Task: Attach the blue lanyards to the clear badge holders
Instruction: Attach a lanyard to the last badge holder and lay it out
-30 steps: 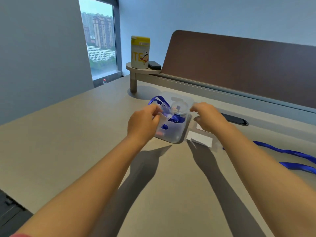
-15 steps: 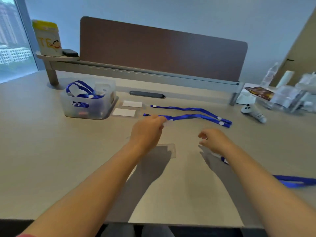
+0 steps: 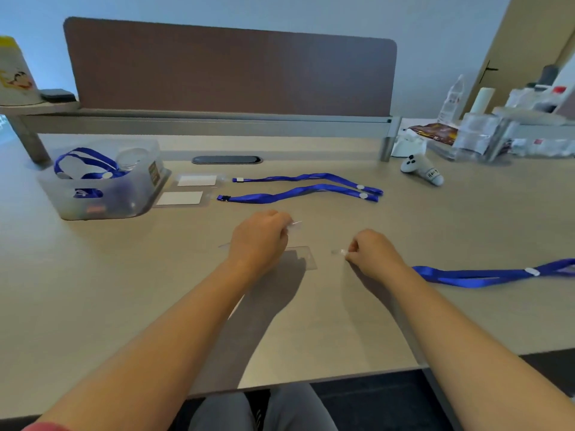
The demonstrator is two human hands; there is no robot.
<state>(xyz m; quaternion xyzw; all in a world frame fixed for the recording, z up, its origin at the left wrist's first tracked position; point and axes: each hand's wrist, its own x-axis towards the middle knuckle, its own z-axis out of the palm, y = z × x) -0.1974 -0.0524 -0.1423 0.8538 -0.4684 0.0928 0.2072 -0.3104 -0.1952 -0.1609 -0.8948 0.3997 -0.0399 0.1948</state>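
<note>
My left hand is closed on a small clear plastic piece that sticks out past its fingers. Just below it, an empty clear badge holder lies flat on the desk, partly hidden by the hand. My right hand pinches the clear clip end of a blue lanyard, which trails off to the right. The clip tip is a short gap right of the holder. Farther back lie two more blue lanyards, each beside a badge holder with a white card.
A clear plastic bin with more blue lanyards stands at the back left. A brown divider panel runs along the desk's rear. A white controller and cluttered clear boxes sit at the back right. The desk's front edge is near my lap.
Both hands left the bin and came to the desk's middle. My left hand carried the clear piece over the empty holder; my right hand closed on the near lanyard's clip end.
</note>
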